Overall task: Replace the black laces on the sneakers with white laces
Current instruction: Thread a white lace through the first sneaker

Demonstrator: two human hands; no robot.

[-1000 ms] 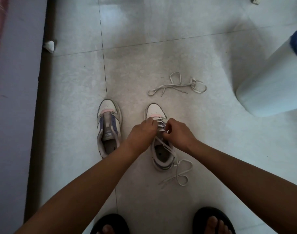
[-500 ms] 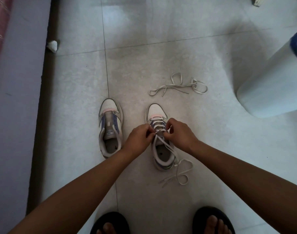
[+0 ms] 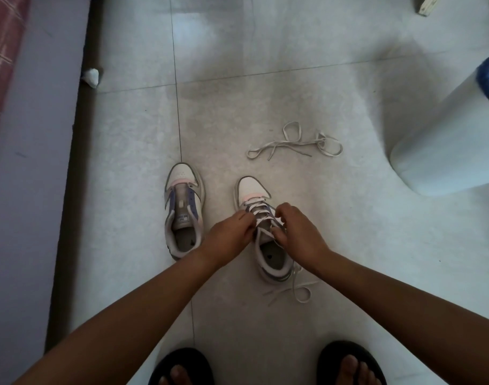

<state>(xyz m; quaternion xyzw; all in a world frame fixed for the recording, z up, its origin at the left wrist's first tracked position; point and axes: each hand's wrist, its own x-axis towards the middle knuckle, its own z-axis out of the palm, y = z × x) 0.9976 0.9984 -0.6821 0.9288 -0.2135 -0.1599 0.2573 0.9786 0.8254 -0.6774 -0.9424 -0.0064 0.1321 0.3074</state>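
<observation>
Two white sneakers stand on the tiled floor, toes pointing away from me. The left sneaker (image 3: 184, 207) has no lace in it. A white lace (image 3: 261, 211) crosses the lower eyelets of the right sneaker (image 3: 265, 245). My left hand (image 3: 229, 236) and my right hand (image 3: 299, 232) sit on either side of its tongue, and each pinches the lace. The lace's loose ends (image 3: 299, 290) trail on the floor by the heel. A second white lace (image 3: 293, 144) lies loose on the floor beyond the shoes.
A pale blue-topped bin (image 3: 446, 140) stands at the right. A bed edge (image 3: 29, 162) runs down the left side, with a crumpled white scrap (image 3: 92, 76) beside it. My feet in black sandals (image 3: 346, 365) are at the bottom.
Both hands have shifted back along the right sneaker toward its opening, uncovering more crossed lace near the toe. The shoes and the loose lace have stayed put.
</observation>
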